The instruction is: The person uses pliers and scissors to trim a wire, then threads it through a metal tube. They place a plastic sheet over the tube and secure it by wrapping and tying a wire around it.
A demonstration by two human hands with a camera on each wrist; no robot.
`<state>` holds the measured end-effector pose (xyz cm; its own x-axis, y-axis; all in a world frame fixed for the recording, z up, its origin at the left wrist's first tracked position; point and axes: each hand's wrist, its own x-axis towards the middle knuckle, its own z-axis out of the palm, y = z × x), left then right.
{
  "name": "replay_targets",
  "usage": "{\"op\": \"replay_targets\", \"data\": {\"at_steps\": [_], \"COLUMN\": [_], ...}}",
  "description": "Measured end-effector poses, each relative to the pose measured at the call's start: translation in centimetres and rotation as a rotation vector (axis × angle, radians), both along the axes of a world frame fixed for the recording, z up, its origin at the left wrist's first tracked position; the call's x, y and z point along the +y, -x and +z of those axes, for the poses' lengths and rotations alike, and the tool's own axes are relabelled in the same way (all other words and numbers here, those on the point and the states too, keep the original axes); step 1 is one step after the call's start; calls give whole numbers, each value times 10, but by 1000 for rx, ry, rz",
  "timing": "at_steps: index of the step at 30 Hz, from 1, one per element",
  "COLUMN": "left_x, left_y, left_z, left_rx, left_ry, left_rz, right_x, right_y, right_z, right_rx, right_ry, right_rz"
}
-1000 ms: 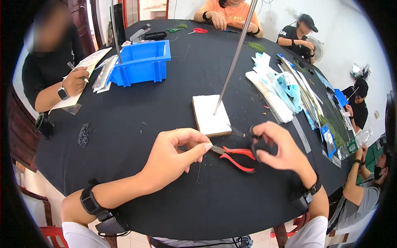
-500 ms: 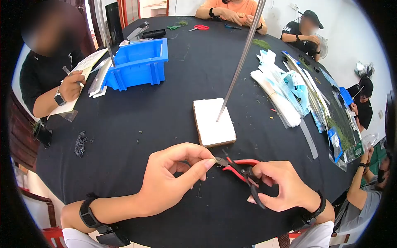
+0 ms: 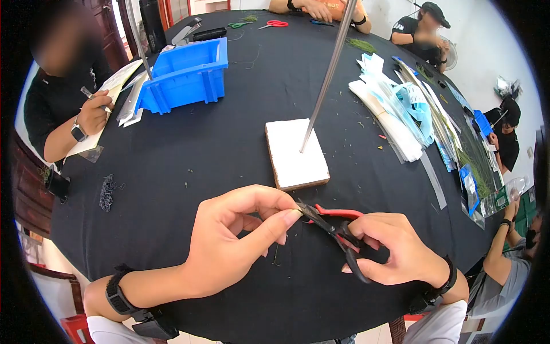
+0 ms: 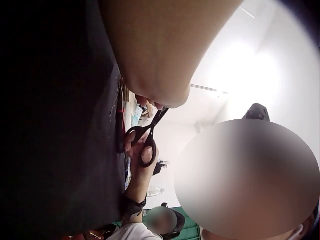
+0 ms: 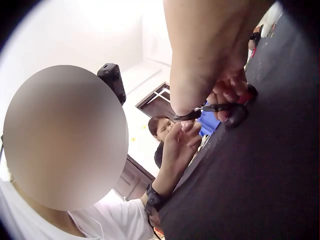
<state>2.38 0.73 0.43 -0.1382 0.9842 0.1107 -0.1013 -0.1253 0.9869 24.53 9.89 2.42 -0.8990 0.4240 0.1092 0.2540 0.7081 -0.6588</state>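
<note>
1. The scissors (image 3: pixel 334 231) are up off the bench (image 3: pixel 200 166), near its front edge, with the blade tips right at the left fingertips (image 3: pixel 289 218). That's the spot to snip from.
2. The right hand (image 3: pixel 401 255) is curled round the black handles, fingers through the loops, so it can work the blades.
3. The left hand (image 3: pixel 229 243) has thumb and forefinger pinched tight on a tiny piece. The piece is hidden between the fingertips, so no telling what it is. The other fingers are tucked under, out of the way.
4. Red pliers (image 3: pixel 339 213) lie on the bench just behind the scissors, within easy reach.
5. Farther back, a white block (image 3: pixel 295 152) holds a metal rod (image 3: pixel 326 74) up at a slant.
6. A blue bin (image 3: pixel 183 74) sits back left and a heap of bags (image 3: pixel 395 123) back right, both well apart from the hands.
</note>
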Motion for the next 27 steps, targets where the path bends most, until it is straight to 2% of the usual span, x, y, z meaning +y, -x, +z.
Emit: {"op": "replay_targets", "data": {"at_steps": [11,14,17,27], "left_x": [0,0,0,0], "left_y": [-1,-1,-1,-1], "left_z": [-1,0,0,0], "left_rx": [-44,-45,-43,-54], "left_ry": [29,41,48,69], "left_rz": [1,3,-1,5], "right_x": [1,0,1,1], "right_y": [-1,1,-1,-1], "right_z": [-4,-12,-6,-7], "right_rx": [3,103,7,35], "right_ry": [-56,-87,-79,-92], "right_rz": [10,-32,10,12]}}
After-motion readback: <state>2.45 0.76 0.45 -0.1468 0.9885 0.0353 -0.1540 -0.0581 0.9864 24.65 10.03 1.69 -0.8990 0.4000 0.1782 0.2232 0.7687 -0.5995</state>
